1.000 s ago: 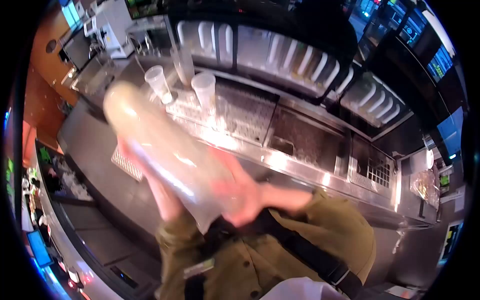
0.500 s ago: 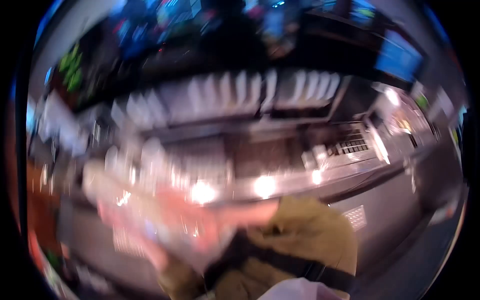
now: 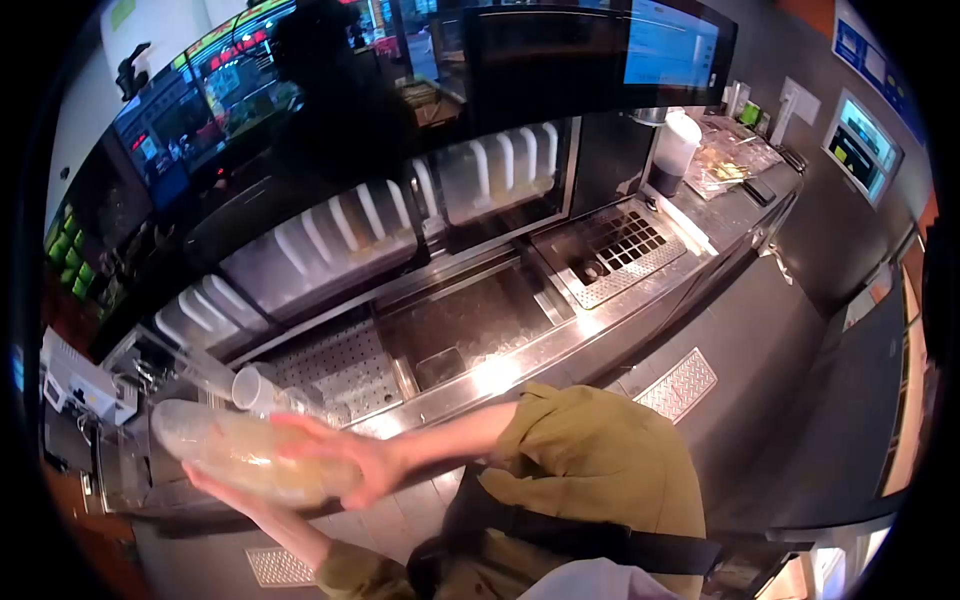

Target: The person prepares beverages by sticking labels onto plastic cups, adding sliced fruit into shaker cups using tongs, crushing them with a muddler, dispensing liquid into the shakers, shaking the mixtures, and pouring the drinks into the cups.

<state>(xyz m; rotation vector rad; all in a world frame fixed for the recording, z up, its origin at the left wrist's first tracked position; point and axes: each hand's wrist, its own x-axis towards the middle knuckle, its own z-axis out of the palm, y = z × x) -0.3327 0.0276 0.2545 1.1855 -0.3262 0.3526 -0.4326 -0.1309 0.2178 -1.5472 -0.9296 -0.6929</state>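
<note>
A large, rounded, translucent container [image 3: 240, 455] with pale yellowish contents is held tilted almost level, at the left over the counter's front edge. My right hand [image 3: 365, 462] is closed around its near end, fingers spread along the upper side. Underneath, my left hand [image 3: 232, 492] grips the lower side, its fingers partly hidden by the container. Just behind the container, a clear plastic cup [image 3: 256, 390] stands on the counter, close to but apart from my hands. A perforated metal drain tray [image 3: 340, 365] lies to the right of that cup.
A steel sink [image 3: 475, 325] is set into the counter, with a grated drip tray [image 3: 630, 245] farther right. White-edged bins [image 3: 340, 225] line the back. A lidded jug [image 3: 677, 150] and a knife [image 3: 758, 192] are at the far right. A screen [image 3: 670, 45] hangs above.
The view has swung and sharpened from heavy blur, with the counter now slanting up to the right. Both hands are still on the container, which appears slightly lower in view.
</note>
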